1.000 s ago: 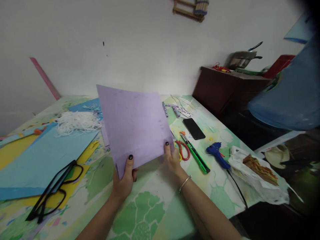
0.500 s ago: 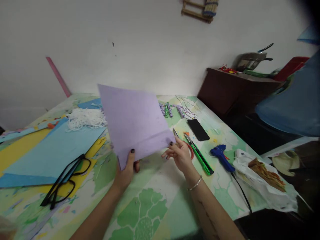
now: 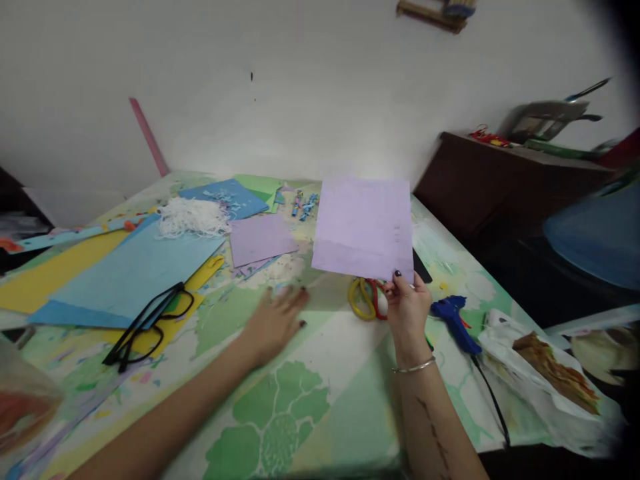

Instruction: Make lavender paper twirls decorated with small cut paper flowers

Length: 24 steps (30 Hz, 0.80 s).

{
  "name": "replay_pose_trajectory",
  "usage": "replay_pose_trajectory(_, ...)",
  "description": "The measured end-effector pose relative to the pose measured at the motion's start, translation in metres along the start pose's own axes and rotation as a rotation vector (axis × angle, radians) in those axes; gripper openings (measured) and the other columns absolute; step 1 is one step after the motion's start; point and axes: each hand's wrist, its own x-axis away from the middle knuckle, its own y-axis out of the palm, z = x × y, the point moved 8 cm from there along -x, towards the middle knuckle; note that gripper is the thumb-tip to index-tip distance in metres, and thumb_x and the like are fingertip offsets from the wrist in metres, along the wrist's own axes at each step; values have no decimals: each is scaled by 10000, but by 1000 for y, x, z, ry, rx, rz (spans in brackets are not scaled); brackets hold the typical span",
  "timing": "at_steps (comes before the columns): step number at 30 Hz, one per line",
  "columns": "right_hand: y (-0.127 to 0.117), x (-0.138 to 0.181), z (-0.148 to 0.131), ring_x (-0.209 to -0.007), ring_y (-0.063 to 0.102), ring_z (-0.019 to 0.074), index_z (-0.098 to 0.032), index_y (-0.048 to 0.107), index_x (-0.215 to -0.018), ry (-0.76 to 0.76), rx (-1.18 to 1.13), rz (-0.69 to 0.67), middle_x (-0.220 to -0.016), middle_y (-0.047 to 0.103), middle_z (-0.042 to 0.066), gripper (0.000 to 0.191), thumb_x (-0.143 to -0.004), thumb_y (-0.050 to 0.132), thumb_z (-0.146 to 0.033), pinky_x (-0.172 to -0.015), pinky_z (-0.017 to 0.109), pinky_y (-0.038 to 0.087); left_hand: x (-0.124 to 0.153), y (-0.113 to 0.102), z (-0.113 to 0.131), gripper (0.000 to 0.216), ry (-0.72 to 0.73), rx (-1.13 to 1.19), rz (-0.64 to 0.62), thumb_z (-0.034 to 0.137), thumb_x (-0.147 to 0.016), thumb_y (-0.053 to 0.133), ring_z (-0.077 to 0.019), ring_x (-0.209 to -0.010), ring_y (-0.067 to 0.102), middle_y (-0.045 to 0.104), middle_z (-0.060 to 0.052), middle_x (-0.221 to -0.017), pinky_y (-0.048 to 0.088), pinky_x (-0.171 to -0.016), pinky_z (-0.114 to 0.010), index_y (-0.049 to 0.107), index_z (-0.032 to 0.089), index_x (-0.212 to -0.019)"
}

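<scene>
We see one sheet being held up and handled: the purple sheet stands raised above the surface, right of the middle, facing us and covering part of what lies behind it. Our right hand has it pinched near its lower right corner, thumb on the near face, fingers closed in. Our left hand is spread open, palm down, with nothing in its grasp; it is blurred, so we cannot tell whether it touches the surface or hovers just over it. Beyond its fingertips lies a smaller purple paper. Just below the raised sheet are the scissors, and the blue glue gun lies to the right of that hand. With a single corner gripped, any move of the sheet would, we judge, call for a steady pinch and clearance over the scissor handles
</scene>
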Motion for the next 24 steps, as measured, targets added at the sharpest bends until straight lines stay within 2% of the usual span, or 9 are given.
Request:
replay_pose_trajectory(2, 3, 3, -1, -414, 565, 59, -162, 571, -809, 2, -1, -7, -588, 614, -82, 312, -562, 760, -192, -368, 129, 419, 22, -9, -58, 503, -191, -57, 31, 221, -969, 252, -408, -1409, 246, 394, -212, -1477, 166, -1040, -729, 397, 76, -1428)
replay_pose_trajectory(3, 5, 4, -1, -416, 566, 60, -162, 574, -808, 3, -2, -9, -585, 614, -81, 306, -564, 757, -192, -366, 130, 417, 35, -17, -87, 495, -338, -129, 63, 178, -949, 261, -417, -1405, 248, 432, -199, -1458, 164, -1026, -746, 445, 96, -1401)
replay_pose_trajectory(6, 9, 7, -3, -421, 571, 64, -162, 578, -806, 4, -6, -13, -584, 620, -74, 289, -572, 745, -187, -367, 132, 418, 57, -35, -112, 522, -426, -213, 131, 75, -882, 293, -410, -1409, 243, 422, -206, -1465, 208, -1045, -704, 493, 88, -1364)
replay_pose_trajectory(10, 9, 8, -1, -413, 566, 67, -161, 582, -813, 11, 22, -16, -580, 619, -69, 279, -579, 731, -190, -354, 133, 408, 42, -34, -33, 484, -116, -45, 201, 249, -962, 326, -319, -1435, 226, 443, -154, -1465, 210, -1135, -559, 422, 124, -1421)
replay_pose_trajectory(12, 7, 7, 2, -410, 565, 69, -166, 577, -819, 24, 46, -15, -572, 613, -69, 280, -582, 722, -192, -352, 133, 407, 32, -17, 25, 560, 206, 57, 61, 450, -965, 361, -277, -1437, 238, 343, -94, -1533, 207, -1149, -515, 307, 242, -1483)
replay_pose_trajectory(14, 6, 6, 7, -407, 566, 70, -170, 568, -823, 45, 69, -20, -567, 605, -69, 283, -582, 715, -195, -356, 134, 416, 26, -5, 40, 619, 245, 87, -29, 566, -935, 364, -296, -1436, 237, 269, -51, -1566, 196, -1136, -560, 235, 337, -1495)
replay_pose_trajectory(19, 13, 16, 30, -395, 593, 113, -185, 537, -821, 168, 167, -123, -548, 601, -56, 268, -588, 665, -216, -334, 160, 435, 41, -11, -64, 533, -260, -87, 48, 348, -969, 296, -422, -1393, 274, 411, -168, -1482, 248, -1021, -703, 359, 152, -1461)
replay_pose_trajectory(22, 26, 40, 50, -375, 603, 169, -183, 535, -828, 261, 303, -273, -526, 604, -35, 251, -595, 621, -218, -333, 235, 480, 61, -28, -105, 485, -312, -151, 123, 172, -918, 283, -407, -1343, 380, 511, -255, -1371, 352, -1001, -626, 497, 49, -1336)
replay_pose_trajectory(24, 32, 57, 57, -346, 582, 180, -184, 542, -858, 285, 433, -362, -514, 605, -31, 248, -625, 613, -231, -344, 282, 497, 73, -49, -110, 462, -308, -116, 323, 185, -910, 317, -374, -1345, 389, 525, -242, -1359, 384, -1016, -570, 488, 77, -1326)
